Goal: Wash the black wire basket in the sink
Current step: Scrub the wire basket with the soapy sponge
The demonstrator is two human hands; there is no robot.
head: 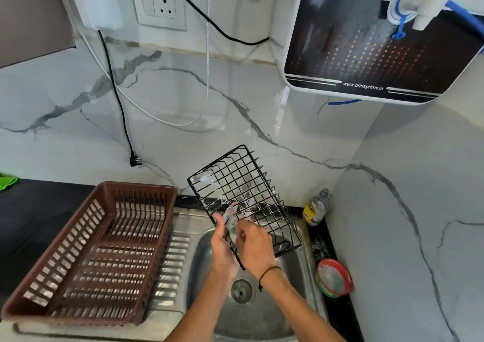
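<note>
Left hand grips the tilted, sudsy black wire basket; right hand clutches a scrubber.

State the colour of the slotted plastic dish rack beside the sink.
Brown, seen in the head view: the dish rack left of the sink.

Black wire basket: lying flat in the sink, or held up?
Held up, tilted: black wire basket leans over the sink, gripped at its lower edge by the left hand.

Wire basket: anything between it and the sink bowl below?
Nothing visible. The wire basket is held tilted right over the sink, left hand gripping its lower edge, right hand scrubbing it with a soapy pad. The bowl beneath shows only the drain. The brown dish rack sits off to the left.
</note>
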